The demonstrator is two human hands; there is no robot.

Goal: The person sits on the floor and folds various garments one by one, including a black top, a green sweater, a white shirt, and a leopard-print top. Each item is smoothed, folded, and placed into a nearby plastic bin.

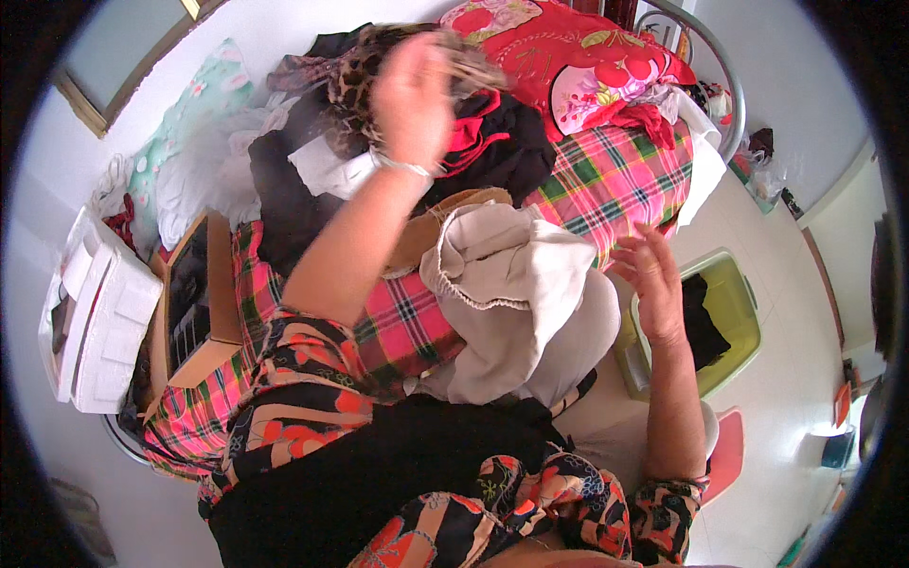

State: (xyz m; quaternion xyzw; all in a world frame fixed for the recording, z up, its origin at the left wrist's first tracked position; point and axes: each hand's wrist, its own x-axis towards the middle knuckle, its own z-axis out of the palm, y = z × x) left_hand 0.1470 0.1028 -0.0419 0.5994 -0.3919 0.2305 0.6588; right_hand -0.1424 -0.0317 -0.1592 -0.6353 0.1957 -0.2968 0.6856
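Observation:
My left hand point(415, 92), blurred by motion, is over the pile of clothes at the top of the view, beside a leopard-print cloth point(351, 89); whether its fingers hold cloth is unclear. Black clothing point(522, 142) with red straps point(476, 135) lies just right of that wrist. My right hand point(650, 277) is raised with its fingers apart and nothing in it, left of a green plastic tub point(746, 319) with a black cloth point(699, 323) inside. A light beige garment with an elastic waistband point(511, 277) rests across my lap, between my arms. A brown item point(419, 245) lies behind it.
A plaid sheet point(596, 177) covers the bed. A red floral pillow point(525, 57) lies at the head end, near a metal bed rail point(735, 85). To the left stand an open cardboard box point(224, 291) and a white foam box point(117, 319). A pink stool point(728, 454) is at the right.

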